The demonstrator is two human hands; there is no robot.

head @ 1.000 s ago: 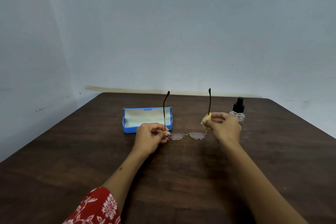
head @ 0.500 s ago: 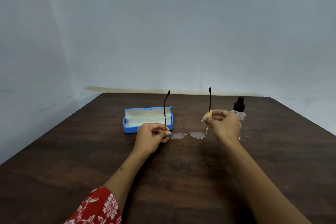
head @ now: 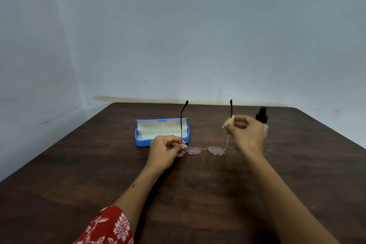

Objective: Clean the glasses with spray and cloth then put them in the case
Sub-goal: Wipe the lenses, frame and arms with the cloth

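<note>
Glasses [head: 206, 149] held over table [head: 79, 164], arms upward
Left hand [head: 165, 149] pinches left hinge; right hand [head: 245, 134] closed, pinching yellow cloth [head: 229, 122] round right arm; open case [head: 161, 131] far left.

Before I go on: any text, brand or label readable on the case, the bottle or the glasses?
None readable.
Open blue plastic glasses case: no lettering visible.
Clear spray bottle with black cap: mostly hidden behind the right hand; no label visible.
Thin gold-rimmed glasses: any markings too small to tell.
</note>
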